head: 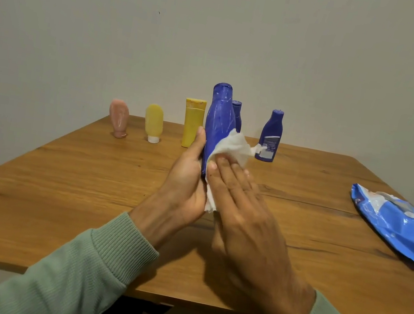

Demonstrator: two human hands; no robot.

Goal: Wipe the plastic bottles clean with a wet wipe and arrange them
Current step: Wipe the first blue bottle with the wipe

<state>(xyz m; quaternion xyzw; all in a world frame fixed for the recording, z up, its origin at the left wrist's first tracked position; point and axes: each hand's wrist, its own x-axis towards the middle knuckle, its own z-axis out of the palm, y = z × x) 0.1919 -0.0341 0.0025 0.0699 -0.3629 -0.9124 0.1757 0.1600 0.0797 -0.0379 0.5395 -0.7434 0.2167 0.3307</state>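
Blue bottle [218,120]: gripped in left hand [186,175]; five other bottles [192,124] stand behind. Right hand [246,212] presses one wet wipe [234,147] flat against it.

The table [58,186] is wood-grained, smooth, faintly sheened; the large blue bottle [218,120] is glossy plastic with pale streaks; the wipe [234,147] is soft, crumpled white fabric-like paper; the wipes pack [401,230] is shiny crinkled film; the sleeves [100,262] are ribbed knit; the wall [111,31] is matt.
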